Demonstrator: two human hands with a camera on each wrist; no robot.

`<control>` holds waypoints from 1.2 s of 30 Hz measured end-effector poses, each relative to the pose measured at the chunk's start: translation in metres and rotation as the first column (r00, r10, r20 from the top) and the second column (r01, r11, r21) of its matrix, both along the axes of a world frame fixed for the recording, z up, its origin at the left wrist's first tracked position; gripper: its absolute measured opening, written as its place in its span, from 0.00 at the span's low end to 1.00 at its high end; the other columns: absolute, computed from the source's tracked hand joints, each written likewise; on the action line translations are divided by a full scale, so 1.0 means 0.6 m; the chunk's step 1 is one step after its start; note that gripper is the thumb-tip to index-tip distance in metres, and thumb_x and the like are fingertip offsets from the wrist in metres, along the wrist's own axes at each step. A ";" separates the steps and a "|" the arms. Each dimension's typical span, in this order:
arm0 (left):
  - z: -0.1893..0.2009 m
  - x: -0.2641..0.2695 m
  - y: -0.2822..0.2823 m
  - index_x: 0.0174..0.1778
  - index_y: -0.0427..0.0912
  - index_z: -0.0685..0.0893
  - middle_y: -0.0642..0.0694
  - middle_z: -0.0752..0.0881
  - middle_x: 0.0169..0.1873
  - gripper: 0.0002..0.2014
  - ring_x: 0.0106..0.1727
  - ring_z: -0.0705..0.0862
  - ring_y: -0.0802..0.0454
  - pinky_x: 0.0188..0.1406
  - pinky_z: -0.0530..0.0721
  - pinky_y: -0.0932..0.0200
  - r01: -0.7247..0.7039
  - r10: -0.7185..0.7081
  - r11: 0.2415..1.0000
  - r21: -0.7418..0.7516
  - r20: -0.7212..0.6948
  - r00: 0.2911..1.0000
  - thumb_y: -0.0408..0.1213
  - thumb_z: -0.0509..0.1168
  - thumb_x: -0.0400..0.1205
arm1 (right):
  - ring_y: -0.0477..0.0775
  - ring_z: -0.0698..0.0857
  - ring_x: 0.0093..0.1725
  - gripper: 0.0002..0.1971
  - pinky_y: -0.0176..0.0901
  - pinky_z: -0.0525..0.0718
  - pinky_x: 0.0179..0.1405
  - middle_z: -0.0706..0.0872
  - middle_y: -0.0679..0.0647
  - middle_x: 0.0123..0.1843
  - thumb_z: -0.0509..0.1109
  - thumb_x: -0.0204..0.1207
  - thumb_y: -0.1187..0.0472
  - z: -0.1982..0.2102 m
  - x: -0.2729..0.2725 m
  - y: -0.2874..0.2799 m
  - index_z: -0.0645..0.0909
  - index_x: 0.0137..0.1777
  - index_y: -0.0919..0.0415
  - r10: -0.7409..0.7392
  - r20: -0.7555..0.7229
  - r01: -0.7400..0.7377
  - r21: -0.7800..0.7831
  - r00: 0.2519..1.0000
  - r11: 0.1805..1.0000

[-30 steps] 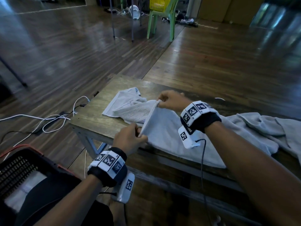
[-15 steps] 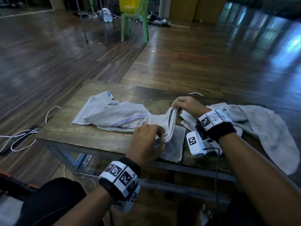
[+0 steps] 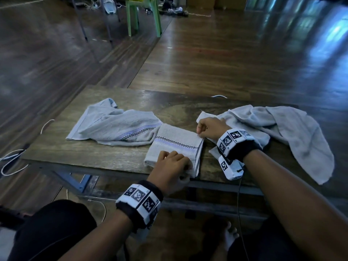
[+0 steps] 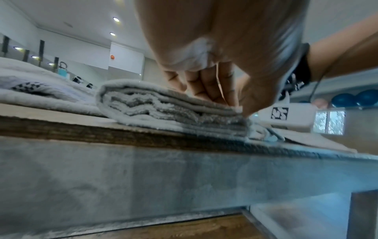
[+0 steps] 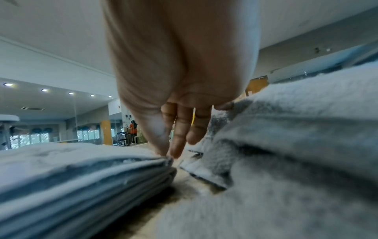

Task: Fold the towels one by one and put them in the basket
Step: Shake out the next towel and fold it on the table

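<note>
A grey towel point(image 3: 177, 146) with a checked stripe lies folded into a thick rectangle near the front edge of the wooden table point(image 3: 75, 153). My left hand point(image 3: 180, 164) pinches its near right corner, fingers point(image 4: 206, 87) on top of the stacked layers point(image 4: 163, 105). At the far right corner my right hand point(image 3: 200, 133) pinches the top layers between thumb and forefinger point(image 5: 166, 155), as the right wrist view shows above the folded stack point(image 5: 81, 169). The basket is out of view.
An unfolded striped towel point(image 3: 116, 127) lies left of the folded one. A crumpled grey towel point(image 3: 282, 129) spreads to the right and hangs over the front edge. White cables point(image 3: 11, 162) lie on the floor at left. A green chair point(image 3: 145, 16) stands far back.
The towel edge that both hands held raised has come down to the right, and the towel now lies flat as a compact rectangle. Both hands have sunk onto its right corners.
</note>
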State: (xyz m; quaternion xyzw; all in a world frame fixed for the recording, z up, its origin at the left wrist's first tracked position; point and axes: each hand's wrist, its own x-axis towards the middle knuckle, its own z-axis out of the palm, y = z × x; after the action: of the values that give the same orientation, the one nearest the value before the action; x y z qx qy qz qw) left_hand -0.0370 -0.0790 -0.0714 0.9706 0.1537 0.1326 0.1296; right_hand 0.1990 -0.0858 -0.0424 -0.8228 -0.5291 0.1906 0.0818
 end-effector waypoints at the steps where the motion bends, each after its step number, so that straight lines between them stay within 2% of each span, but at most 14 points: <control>1: 0.008 -0.001 0.000 0.45 0.52 0.82 0.55 0.86 0.39 0.10 0.46 0.82 0.52 0.47 0.61 0.57 0.004 -0.004 1.000 -0.030 -0.007 1.000 0.46 0.65 0.69 | 0.51 0.83 0.51 0.11 0.57 0.70 0.65 0.84 0.40 0.38 0.68 0.70 0.63 0.001 -0.006 -0.006 0.77 0.32 0.46 -0.016 0.053 0.015 0.028 0.998 1.000; 4: 0.045 -0.001 0.022 0.51 0.54 0.82 0.56 0.87 0.47 0.14 0.54 0.80 0.55 0.57 0.63 0.53 -0.056 0.051 0.986 -0.154 -0.034 0.998 0.51 0.58 0.73 | 0.54 0.81 0.55 0.09 0.52 0.62 0.57 0.86 0.44 0.45 0.62 0.75 0.64 0.021 -0.031 -0.031 0.80 0.41 0.49 -0.079 0.155 0.055 0.155 0.985 0.986; 6: 0.066 0.002 0.062 0.56 0.54 0.81 0.57 0.85 0.55 0.13 0.60 0.79 0.55 0.62 0.62 0.52 -0.110 0.104 0.986 -0.125 -0.055 0.993 0.48 0.59 0.79 | 0.53 0.81 0.57 0.11 0.53 0.63 0.60 0.86 0.45 0.46 0.60 0.75 0.65 0.040 -0.060 -0.052 0.81 0.42 0.50 -0.037 0.176 0.009 0.158 0.984 0.987; 8: 0.077 0.009 0.109 0.61 0.54 0.79 0.57 0.83 0.62 0.13 0.65 0.77 0.54 0.65 0.61 0.48 -0.144 0.137 0.989 -0.029 -0.172 0.975 0.44 0.58 0.81 | 0.54 0.80 0.61 0.13 0.56 0.64 0.64 0.85 0.48 0.52 0.59 0.74 0.65 0.053 -0.100 -0.077 0.83 0.45 0.49 0.063 0.187 -0.084 0.107 0.980 0.991; 12: 0.068 0.014 0.151 0.65 0.57 0.76 0.59 0.77 0.70 0.19 0.69 0.73 0.53 0.62 0.62 0.47 -0.033 0.062 0.996 0.081 -0.382 0.922 0.46 0.47 0.81 | 0.56 0.73 0.62 0.16 0.57 0.66 0.63 0.77 0.53 0.58 0.55 0.81 0.55 0.027 -0.178 -0.143 0.79 0.63 0.48 0.287 0.223 -0.299 0.021 0.931 0.954; 14: 0.058 0.015 0.151 0.71 0.58 0.72 0.59 0.71 0.75 0.22 0.73 0.68 0.53 0.64 0.61 0.45 0.010 0.032 0.996 0.093 -0.437 0.899 0.49 0.43 0.82 | 0.57 0.76 0.54 0.19 0.55 0.72 0.54 0.78 0.53 0.53 0.52 0.80 0.50 0.006 -0.188 -0.174 0.80 0.62 0.49 0.309 0.308 -0.331 0.020 0.900 0.943; 16: 0.056 0.016 0.146 0.73 0.60 0.68 0.60 0.71 0.74 0.20 0.72 0.67 0.53 0.63 0.60 0.46 0.041 0.012 0.993 0.110 -0.443 0.896 0.49 0.47 0.85 | 0.56 0.78 0.48 0.22 0.53 0.74 0.45 0.79 0.52 0.48 0.49 0.76 0.47 -0.002 -0.174 -0.196 0.83 0.58 0.47 0.262 0.338 -0.282 0.008 0.904 0.960; 20: 0.071 0.015 0.118 0.62 0.58 0.77 0.57 0.78 0.60 0.15 0.68 0.67 0.49 0.61 0.59 0.44 0.098 0.009 0.974 0.202 -0.471 0.882 0.51 0.49 0.84 | 0.55 0.72 0.56 0.29 0.53 0.66 0.51 0.73 0.51 0.54 0.39 0.74 0.42 0.005 -0.112 -0.213 0.80 0.58 0.43 0.179 0.347 -0.177 -0.038 0.920 0.983; 22: 0.073 0.013 0.102 0.54 0.55 0.82 0.56 0.80 0.52 0.15 0.63 0.69 0.52 0.59 0.57 0.45 0.134 -0.015 0.968 0.213 -0.483 0.876 0.52 0.52 0.83 | 0.54 0.69 0.59 0.25 0.51 0.64 0.53 0.71 0.51 0.58 0.42 0.77 0.41 0.008 -0.088 -0.213 0.78 0.62 0.40 0.125 0.378 -0.117 -0.043 0.917 0.992; 25: 0.066 0.006 0.088 0.49 0.53 0.86 0.58 0.80 0.47 0.18 0.54 0.69 0.57 0.52 0.54 0.51 0.172 -0.077 0.969 0.175 -0.450 0.890 0.56 0.54 0.80 | 0.53 0.67 0.66 0.19 0.53 0.63 0.60 0.70 0.51 0.66 0.50 0.79 0.42 0.004 -0.072 -0.203 0.77 0.64 0.35 0.090 0.291 -0.087 -0.024 0.953 0.996; 28: 0.059 0.003 0.086 0.45 0.51 0.85 0.57 0.77 0.45 0.28 0.54 0.75 0.57 0.50 0.54 0.53 0.077 -0.027 0.988 0.131 -0.347 0.938 0.59 0.43 0.72 | 0.51 0.69 0.67 0.15 0.53 0.63 0.63 0.73 0.49 0.64 0.58 0.80 0.46 0.006 -0.070 -0.178 0.78 0.64 0.38 0.059 0.196 -0.065 0.026 0.979 0.998; 29: 0.057 0.005 0.090 0.46 0.51 0.83 0.56 0.77 0.47 0.28 0.56 0.77 0.55 0.52 0.58 0.52 0.019 0.013 0.994 0.105 -0.294 0.956 0.59 0.42 0.71 | 0.50 0.71 0.66 0.14 0.53 0.63 0.63 0.75 0.48 0.62 0.61 0.79 0.48 0.005 -0.067 -0.168 0.77 0.64 0.40 0.031 0.186 -0.043 0.062 0.982 0.997; 33: 0.043 0.023 0.112 0.62 0.54 0.78 0.55 0.78 0.61 0.14 0.67 0.73 0.53 0.61 0.64 0.48 -0.071 0.067 0.997 -0.007 -0.246 0.967 0.48 0.60 0.80 | 0.48 0.81 0.58 0.13 0.50 0.66 0.64 0.85 0.46 0.56 0.68 0.75 0.53 -0.003 -0.059 -0.137 0.80 0.59 0.48 -0.055 0.083 0.047 0.098 0.995 0.994; 36: 0.037 0.041 0.121 0.58 0.53 0.82 0.56 0.81 0.58 0.11 0.64 0.76 0.54 0.60 0.69 0.48 -0.092 0.070 0.994 -0.067 -0.271 0.960 0.45 0.61 0.81 | 0.49 0.84 0.53 0.06 0.50 0.77 0.62 0.87 0.48 0.51 0.72 0.73 0.55 -0.009 -0.051 -0.121 0.85 0.48 0.53 -0.093 0.032 0.088 0.139 0.995 0.986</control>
State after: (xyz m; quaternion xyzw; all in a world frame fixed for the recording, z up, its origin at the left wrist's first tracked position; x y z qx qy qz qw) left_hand -0.0126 -0.0065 -0.0493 0.9666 0.2146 -0.0010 0.1401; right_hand 0.1684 -0.1582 -0.0479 -0.8419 -0.5045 0.1340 0.1369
